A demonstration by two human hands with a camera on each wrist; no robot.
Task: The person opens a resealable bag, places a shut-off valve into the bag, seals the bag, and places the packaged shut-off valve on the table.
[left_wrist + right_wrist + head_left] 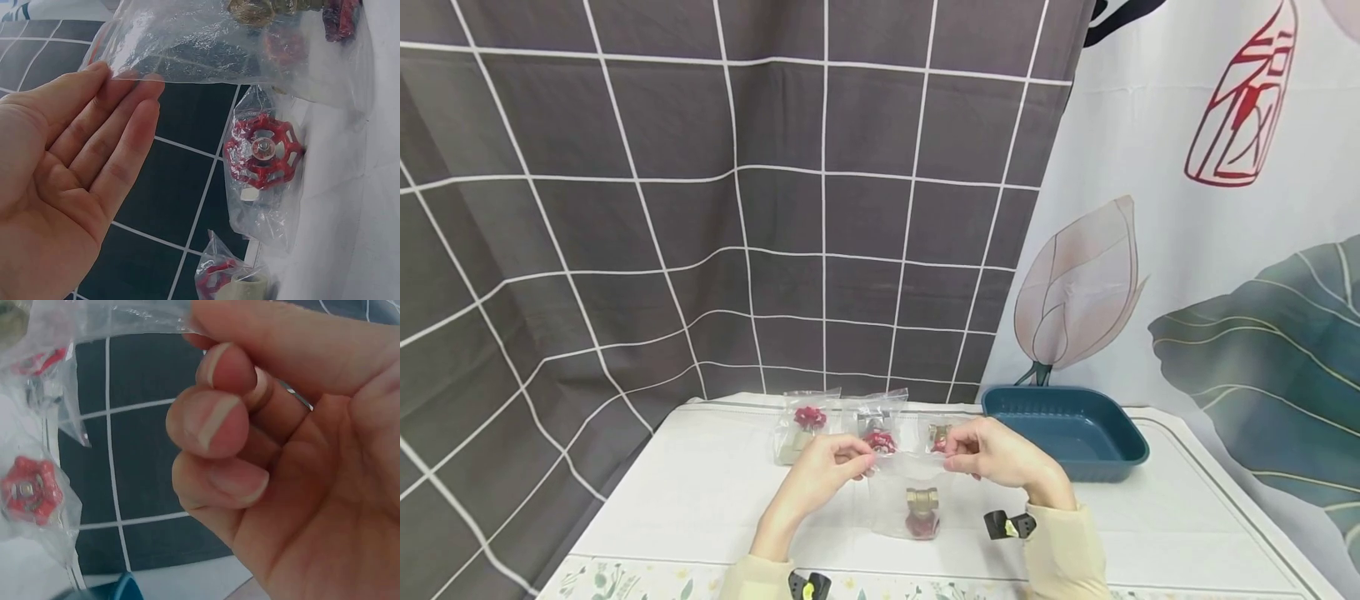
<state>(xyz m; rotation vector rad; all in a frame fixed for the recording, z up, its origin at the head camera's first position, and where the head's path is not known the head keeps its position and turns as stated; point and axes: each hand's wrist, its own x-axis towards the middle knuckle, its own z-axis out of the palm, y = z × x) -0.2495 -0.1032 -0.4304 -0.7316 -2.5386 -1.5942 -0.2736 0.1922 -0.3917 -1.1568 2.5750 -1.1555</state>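
Note:
My left hand (pixel 817 473) and right hand (pixel 1000 454) each pinch one top corner of a clear plastic bag (pixel 887 500), its mouth edge stretched between them. Low in the bag lies a brass valve (pixel 922 500) with a red handle (pixel 922 525). In the left wrist view the thumb and fingertips meet on the bag's edge, with the other fingers fairly straight. The right wrist view has the bag's corner between thumb and index finger, the remaining fingers curled. Whether the bag's mouth is sealed I cannot tell.
Behind the hands, three more clear bags hold valves: a left one with a red handwheel (pixel 810 417), a middle one with a red handwheel (pixel 880 441), and a right one with a brass valve (pixel 937 433). A blue tray (pixel 1101 472) stands back right on the white tabletop (pixel 700 500).

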